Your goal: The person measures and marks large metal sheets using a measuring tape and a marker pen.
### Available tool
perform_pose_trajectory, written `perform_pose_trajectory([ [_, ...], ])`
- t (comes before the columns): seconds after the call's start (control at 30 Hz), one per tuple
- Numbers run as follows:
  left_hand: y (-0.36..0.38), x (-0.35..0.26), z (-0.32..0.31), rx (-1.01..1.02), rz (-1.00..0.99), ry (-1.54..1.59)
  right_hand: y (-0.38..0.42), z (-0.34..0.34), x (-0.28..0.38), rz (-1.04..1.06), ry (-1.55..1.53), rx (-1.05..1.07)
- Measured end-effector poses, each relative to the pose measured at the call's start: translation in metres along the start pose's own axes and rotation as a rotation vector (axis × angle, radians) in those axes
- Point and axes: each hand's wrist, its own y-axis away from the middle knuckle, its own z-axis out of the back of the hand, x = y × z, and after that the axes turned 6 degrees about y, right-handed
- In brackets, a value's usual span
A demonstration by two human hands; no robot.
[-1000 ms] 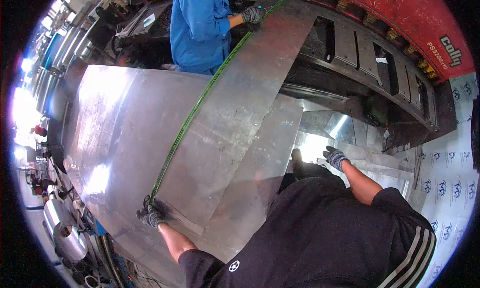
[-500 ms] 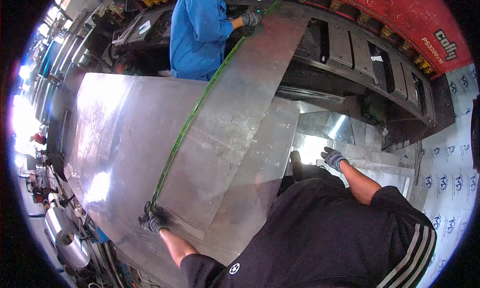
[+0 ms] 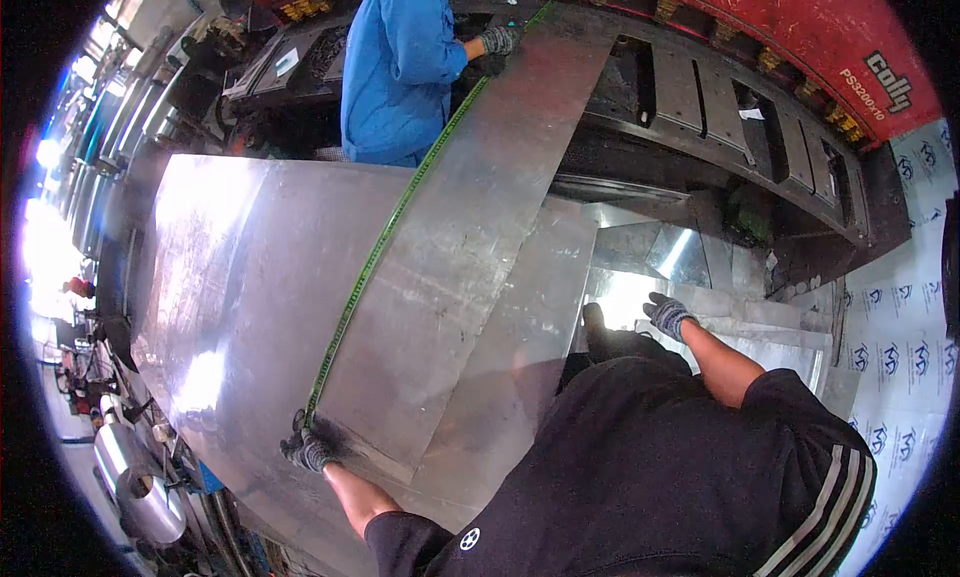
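A large metal sheet point(image 3: 280, 257) lies in front of me, with scuffs and bright glare on its surface. Across it runs a long green tape measure point(image 3: 352, 302), slightly bowed. My left hand point(image 3: 308, 449), in a grey knit glove with dark fingers, is closed on the near end of the tape at the sheet's lower part. At the far end, a co-worker's gloved hand point(image 3: 497, 41) is at the tape. My right hand point(image 3: 668, 315), gloved the same way, is held out over the right side with fingers apart and nothing in it.
A co-worker in blue workwear point(image 3: 395, 72) stands beyond the sheet. The red press machine point(image 3: 800, 37) and its slotted dark bed point(image 3: 680, 97) run along the far right. Metal offcuts point(image 3: 720, 307) lie below my right hand. A shiny metal roll point(image 3: 140, 487) is at lower left.
The view has shifted slightly. My left hand stays on the tape's near end, my right hand keeps its pose, and the tape lies along nearly the same line.
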Motion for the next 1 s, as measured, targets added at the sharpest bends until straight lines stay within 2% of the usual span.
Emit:
perform_pose_trajectory([
  [0.03, 0.008, 0.001, -0.002, 0.003, 0.001, 0.0, -0.011, -0.015, -0.01, 0.114, 0.415, 0.056],
  [0.1, 0.05, 0.0, -0.012, 0.226, -0.207, -0.525, -0.011, 0.002, 0.0, 0.153, 0.455, 0.103],
  [0.13, 0.075, 0.002, -0.024, 0.231, -0.205, -0.525, -0.011, 0.008, 0.004, 0.194, 0.496, 0.151],
  [0.17, 0.117, 0.002, -0.053, 0.13, -0.205, -0.456, -0.011, 0.005, 0.002, 0.191, 0.493, 0.151],
  [0.2, 0.137, 0.003, -0.069, 0.03, -0.205, -0.386, -0.012, 0.003, 0.0, 0.123, 0.319, 0.11],
  [0.23, 0.1, -0.008, -0.026, 0.035, -0.203, -0.387, -0.012, 0.001, -0.001, 0.056, 0.144, 0.07],
  [0.3, 0.006, -0.015, 0.004, 0.218, 0.382, 0.222, 0.005, 0.023, 0.013, 0.03, 0.03, 0.052],
  [0.33, -0.002, -0.011, 0.008, 0.22, 0.384, 0.221, 0.013, 0.034, 0.02, 0.009, -0.08, 0.035],
  [0.37, -0.003, -0.009, 0.007, 0.194, 0.284, 0.127, 0.017, 0.037, 0.021, 0.009, -0.082, 0.034],
  [0.4, -0.004, -0.008, 0.007, 0.168, 0.184, 0.032, 0.021, 0.039, 0.023, -0.031, -0.211, 0.016],
  [0.43, -0.004, -0.007, 0.008, 0.169, 0.184, 0.031, 0.024, 0.042, 0.026, -0.07, -0.34, -0.003],
  [0.5, 0.02, -0.002, -0.004, 0.065, 0.009, -0.116, 0.024, 0.041, 0.026, -0.064, -0.31, -0.005],
  [0.53, 0.037, 0.0, -0.011, 0.065, 0.008, -0.116, 0.024, 0.04, 0.025, -0.058, -0.28, -0.007],
  [0.6, 0.061, 0.003, -0.018, 0.157, -0.058, -0.321, 0.022, 0.039, 0.024, -0.033, -0.178, 0.029],
  [0.63, 0.059, -0.001, -0.024, 0.156, -0.058, -0.32, 0.021, 0.038, 0.023, -0.008, -0.075, 0.066],
  [0.67, 0.042, -0.007, -0.024, 0.054, 0.06, -0.082, 0.021, 0.038, 0.024, -0.009, -0.075, 0.065],
  [0.7, 0.029, -0.009, -0.022, -0.047, 0.178, 0.156, 0.021, 0.039, 0.024, 0.099, 0.138, 0.089],
  [0.73, 0.024, -0.008, -0.017, -0.048, 0.181, 0.157, 0.021, 0.039, 0.023, 0.206, 0.352, 0.114],
  [0.83, 0.024, 0.0, -0.011, 0.05, 0.226, 0.129, 0.026, 0.047, 0.029, 0.102, 0.307, 0.162],
  [0.9, 0.035, 0.006, -0.006, 0.217, -0.105, -0.328, 0.019, 0.035, 0.02, 0.079, 0.281, 0.156],
  [0.93, 0.029, 0.006, -0.003, 0.216, -0.105, -0.327, 0.013, 0.025, 0.015, 0.057, 0.25, 0.153],
  [0.97, 0.002, 0.006, 0.013, 0.307, -0.04, -0.297, -0.005, -0.001, -0.002, 0.166, 0.439, 0.097],
  [1.0, -0.011, 0.007, 0.02, 0.398, 0.026, -0.267, -0.007, -0.008, -0.007, 0.166, 0.439, 0.095],
])
